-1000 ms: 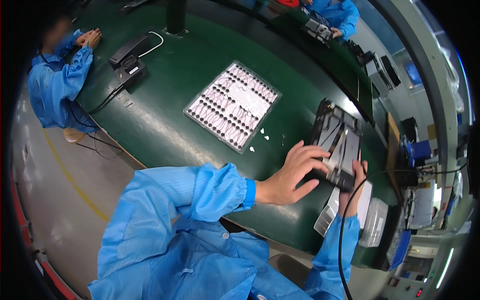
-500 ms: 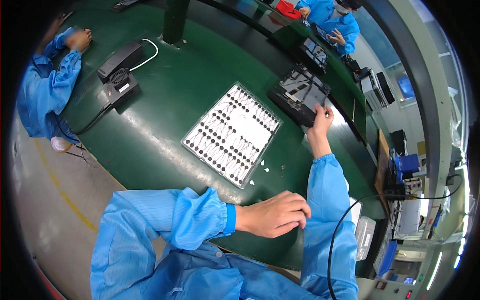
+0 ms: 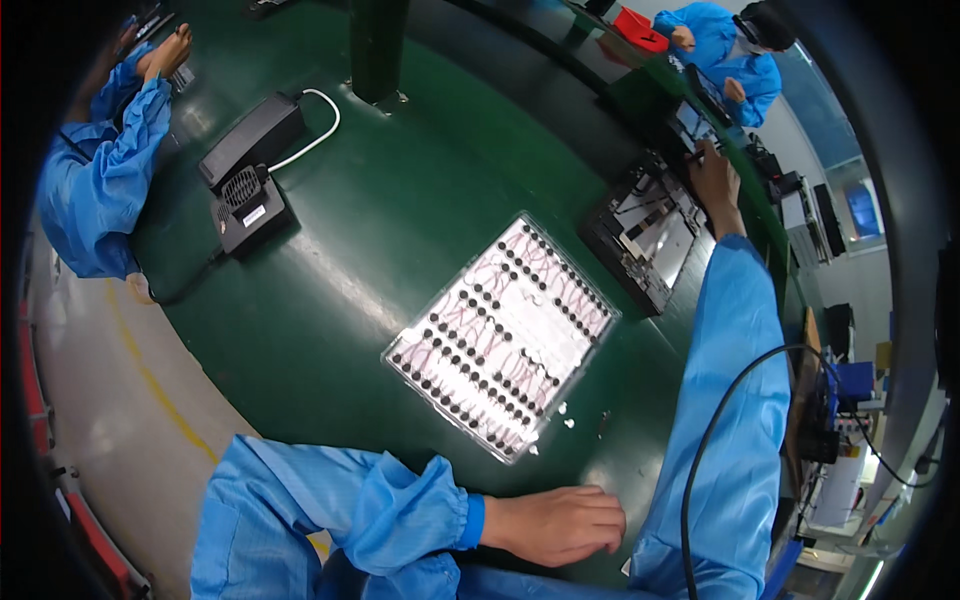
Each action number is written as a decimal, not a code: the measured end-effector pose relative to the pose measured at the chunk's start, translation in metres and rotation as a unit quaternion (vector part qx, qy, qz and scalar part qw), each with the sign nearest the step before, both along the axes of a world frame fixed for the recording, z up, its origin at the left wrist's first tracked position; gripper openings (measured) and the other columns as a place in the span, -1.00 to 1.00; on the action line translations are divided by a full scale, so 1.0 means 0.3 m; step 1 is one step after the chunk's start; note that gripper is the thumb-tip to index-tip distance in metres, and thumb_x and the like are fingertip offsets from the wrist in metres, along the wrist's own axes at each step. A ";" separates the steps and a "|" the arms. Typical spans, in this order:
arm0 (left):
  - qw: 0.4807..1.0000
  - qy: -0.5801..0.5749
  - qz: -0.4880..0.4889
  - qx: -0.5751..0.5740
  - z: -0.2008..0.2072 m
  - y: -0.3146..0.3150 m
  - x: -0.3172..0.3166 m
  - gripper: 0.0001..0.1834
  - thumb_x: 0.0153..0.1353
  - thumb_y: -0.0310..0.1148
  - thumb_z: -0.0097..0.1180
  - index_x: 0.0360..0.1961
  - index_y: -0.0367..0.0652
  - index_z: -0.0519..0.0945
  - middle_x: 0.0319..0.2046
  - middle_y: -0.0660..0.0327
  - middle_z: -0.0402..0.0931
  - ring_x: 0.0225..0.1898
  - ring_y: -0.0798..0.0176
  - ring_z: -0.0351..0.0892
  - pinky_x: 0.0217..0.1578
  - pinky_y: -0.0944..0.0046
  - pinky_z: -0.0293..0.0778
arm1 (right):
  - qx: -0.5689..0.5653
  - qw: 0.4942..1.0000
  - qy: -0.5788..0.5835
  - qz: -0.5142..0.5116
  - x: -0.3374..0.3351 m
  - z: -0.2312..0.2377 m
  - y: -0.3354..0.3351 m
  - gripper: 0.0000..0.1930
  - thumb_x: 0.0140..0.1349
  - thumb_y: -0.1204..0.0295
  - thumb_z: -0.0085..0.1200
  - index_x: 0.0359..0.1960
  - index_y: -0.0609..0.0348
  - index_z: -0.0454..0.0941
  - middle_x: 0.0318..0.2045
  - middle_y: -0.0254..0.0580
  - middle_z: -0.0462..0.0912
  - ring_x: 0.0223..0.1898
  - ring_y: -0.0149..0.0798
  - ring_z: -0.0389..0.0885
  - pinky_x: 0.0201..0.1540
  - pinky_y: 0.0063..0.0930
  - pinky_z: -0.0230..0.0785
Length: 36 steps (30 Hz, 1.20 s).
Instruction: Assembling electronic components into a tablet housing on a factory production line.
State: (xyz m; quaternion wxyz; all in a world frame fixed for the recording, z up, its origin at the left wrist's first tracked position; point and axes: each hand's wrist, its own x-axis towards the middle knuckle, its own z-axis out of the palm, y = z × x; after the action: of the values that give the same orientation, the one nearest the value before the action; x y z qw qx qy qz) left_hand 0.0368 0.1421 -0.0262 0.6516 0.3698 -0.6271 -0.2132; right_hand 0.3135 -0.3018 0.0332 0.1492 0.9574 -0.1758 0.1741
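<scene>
My left hand (image 3: 560,525) rests low over the green table, near its front edge. Its fingers are loosely curled and pressed together, with nothing seen in them. My right arm stretches to the far right, where my right hand (image 3: 718,190) is past a black tray (image 3: 617,238) of dark and silver flat device parts (image 3: 663,235). Its fingers are bent together around something small and dark, too unclear to name. Between the hands lies a clear plastic tray (image 3: 397,372) of small round black parts with thin reddish wires, in rows.
Small white bits (image 3: 569,423) lie beside the clear tray. At the left are a black power adapter (image 3: 250,140) and a black fan unit (image 3: 250,212) with cords. A green post (image 3: 376,50) stands behind. Co-workers in blue sit left and far right, by a red bin (image 3: 640,30). A black cable (image 3: 715,430) crosses my right sleeve.
My right hand has left the near edge of the black tray and reached farther, past it. My left hand has stayed near the table's front edge. The whole view has shifted.
</scene>
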 end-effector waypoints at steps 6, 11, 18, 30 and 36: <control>0.998 0.051 -0.017 0.034 0.003 -0.010 -0.009 -0.87 0.19 -0.56 0.05 -0.23 -0.17 0.50 -0.20 0.14 0.44 -0.08 0.06 0.46 -0.05 0.10 0.39 | -0.084 0.991 0.101 0.017 0.112 -0.018 -0.104 -0.56 0.19 0.35 0.23 0.11 0.14 0.49 -0.18 0.14 0.73 -0.11 0.11 0.73 -0.05 0.00 0.58; 0.997 0.056 -0.023 0.039 -0.004 -0.003 0.004 -0.87 0.19 -0.57 0.05 -0.24 -0.15 0.51 -0.21 0.16 0.44 -0.11 0.06 0.47 -0.08 0.10 0.39 | -0.119 0.985 0.106 0.064 0.089 0.013 -0.154 -0.58 0.12 0.38 0.28 0.00 0.21 0.47 -0.33 0.09 0.74 -0.23 0.12 0.75 -0.15 -0.03 0.61; 0.998 0.041 -0.015 0.045 0.020 0.001 0.014 -0.89 0.20 -0.55 0.06 -0.26 -0.13 0.51 -0.23 0.22 0.45 -0.16 0.11 0.47 -0.11 0.13 0.37 | -0.091 0.987 0.059 0.119 -0.390 0.032 -0.268 -0.41 0.14 0.45 0.26 0.25 0.11 0.42 -0.17 0.07 0.69 -0.16 0.06 0.70 -0.12 -0.10 0.56; 0.996 -0.003 -0.038 0.083 0.014 0.003 0.013 -0.93 0.27 -0.54 0.08 -0.24 -0.15 0.55 -0.16 0.23 0.51 -0.18 0.12 0.52 -0.11 0.13 0.42 | -0.085 0.993 -0.038 0.071 -0.625 -0.101 -0.169 -0.41 0.14 0.47 0.27 0.27 -0.05 0.45 0.07 -0.08 0.65 0.10 0.04 0.62 0.13 -0.13 0.51; 0.991 0.029 -0.058 0.114 0.021 0.007 0.013 -0.92 0.29 -0.54 0.07 -0.22 -0.16 0.57 -0.17 0.22 0.54 -0.16 0.08 0.58 -0.15 0.12 0.47 | -0.100 0.969 -0.226 0.000 -0.680 0.140 -0.148 -0.66 0.31 0.34 0.17 0.12 -0.03 0.58 -0.12 -0.03 0.73 -0.08 0.09 0.71 -0.17 -0.11 0.59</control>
State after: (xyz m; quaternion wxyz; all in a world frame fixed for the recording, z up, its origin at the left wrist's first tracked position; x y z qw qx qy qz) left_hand 0.0407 0.1442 -0.0198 0.6097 0.3983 -0.5997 -0.3317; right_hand 0.1094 -0.3461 0.0751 0.2004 0.8733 -0.1868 0.4029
